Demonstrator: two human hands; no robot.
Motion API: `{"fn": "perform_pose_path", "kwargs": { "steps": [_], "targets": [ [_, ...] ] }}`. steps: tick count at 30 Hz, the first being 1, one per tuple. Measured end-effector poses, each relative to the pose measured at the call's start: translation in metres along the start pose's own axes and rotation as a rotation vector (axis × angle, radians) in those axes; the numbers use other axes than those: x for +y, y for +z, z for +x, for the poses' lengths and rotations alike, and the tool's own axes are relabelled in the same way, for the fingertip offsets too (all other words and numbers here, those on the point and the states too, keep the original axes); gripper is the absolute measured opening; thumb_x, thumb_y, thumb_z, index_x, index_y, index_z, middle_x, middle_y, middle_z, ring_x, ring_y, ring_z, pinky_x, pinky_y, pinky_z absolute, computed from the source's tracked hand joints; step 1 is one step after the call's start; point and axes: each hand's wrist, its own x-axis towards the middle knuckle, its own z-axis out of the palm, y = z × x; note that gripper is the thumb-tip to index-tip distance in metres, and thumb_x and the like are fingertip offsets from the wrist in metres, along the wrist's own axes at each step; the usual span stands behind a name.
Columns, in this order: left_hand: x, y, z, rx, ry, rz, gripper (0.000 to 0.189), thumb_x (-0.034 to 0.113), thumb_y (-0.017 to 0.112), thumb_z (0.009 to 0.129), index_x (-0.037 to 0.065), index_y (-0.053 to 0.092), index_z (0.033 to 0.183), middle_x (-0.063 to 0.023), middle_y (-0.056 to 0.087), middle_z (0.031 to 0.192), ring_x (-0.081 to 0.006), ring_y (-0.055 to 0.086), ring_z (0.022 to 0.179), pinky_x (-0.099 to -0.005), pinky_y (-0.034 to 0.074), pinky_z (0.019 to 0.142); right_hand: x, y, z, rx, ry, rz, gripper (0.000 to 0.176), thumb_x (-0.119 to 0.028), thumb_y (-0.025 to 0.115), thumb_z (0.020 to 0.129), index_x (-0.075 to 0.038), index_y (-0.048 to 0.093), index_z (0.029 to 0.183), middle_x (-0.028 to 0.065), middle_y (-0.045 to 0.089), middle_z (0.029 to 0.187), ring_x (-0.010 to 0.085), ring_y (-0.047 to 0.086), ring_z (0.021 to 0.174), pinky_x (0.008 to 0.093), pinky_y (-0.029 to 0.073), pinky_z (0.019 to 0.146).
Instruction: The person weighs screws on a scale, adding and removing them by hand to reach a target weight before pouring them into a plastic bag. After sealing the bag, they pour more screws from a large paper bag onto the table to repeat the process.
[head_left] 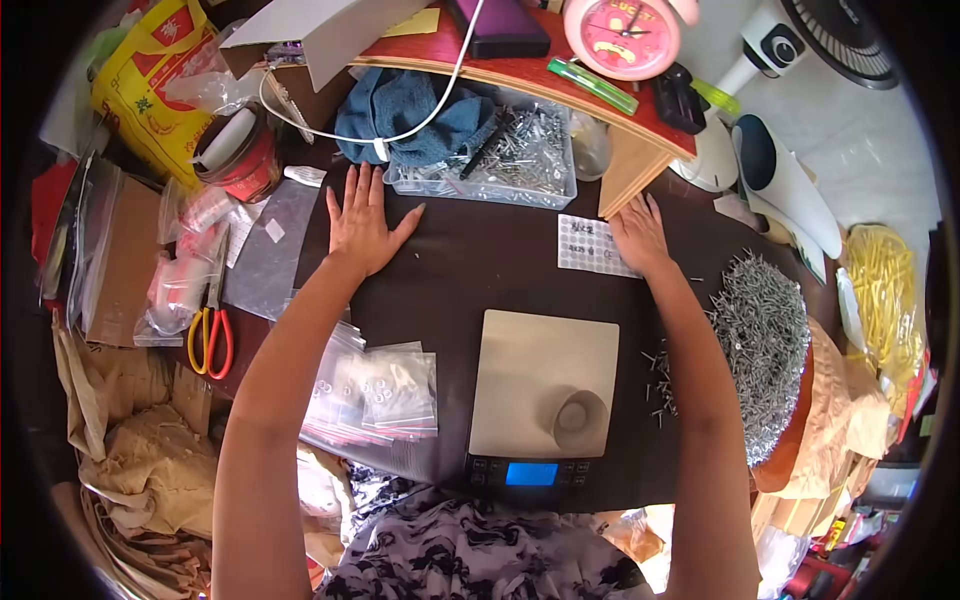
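My left hand lies flat on the dark tabletop with its fingers spread, just below a clear plastic bin of metal screws and a blue cloth. My right hand rests at the edge of a white sticker sheet with handwriting, beside the wooden shelf leg; its fingers are apart. Between my forearms a digital scale with a lit blue display carries a small round cup. Small clear zip bags lie to the left of the scale.
A large pile of screws lies right of my right forearm, with loose ones near it. Scissors and plastic packets are at the left. A red shelf with a pink clock stands at the back.
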Motion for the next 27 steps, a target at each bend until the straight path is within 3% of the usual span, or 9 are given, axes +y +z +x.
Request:
{"fn": "perform_pose_path", "kwargs": {
  "steps": [8,18,27],
  "targets": [
    [-0.004,0.007,0.01,-0.035,0.017,0.043,0.094,0.068,0.035,0.087,-0.004,0.02,0.145,-0.0198,0.017,0.153,-0.0338,0.009,0.144,-0.0597,0.008,0.111,0.001,0.002,0.001,0.004,-0.02,-0.026,0.049,-0.028,0.029,0.094,-0.003,0.045,0.133,0.0154,0.041,0.141,0.0278,0.031,0.137,0.0446,0.015,0.115],
    [-0.008,0.002,0.032,-0.096,0.023,0.06,0.089,0.077,0.036,0.081,0.013,0.036,0.143,-0.0201,0.017,0.153,-0.0362,0.008,0.143,-0.067,0.002,0.107,0.0,-0.003,0.004,-0.051,0.014,-0.016,0.048,-0.028,0.029,0.095,-0.003,0.049,0.13,0.0157,0.044,0.139,0.0275,0.032,0.136,0.0438,0.014,0.115],
    [-0.015,-0.002,0.051,-0.24,0.049,0.095,0.099,0.084,0.029,0.077,0.01,0.038,0.143,-0.0221,0.017,0.152,-0.0383,0.009,0.143,-0.0683,-0.002,0.106,-0.001,-0.012,0.012,-0.129,0.037,-0.059,0.045,-0.029,0.032,0.094,-0.005,0.054,0.126,0.0148,0.047,0.137,0.0256,0.032,0.136,0.0437,0.013,0.116]
  ]
}}
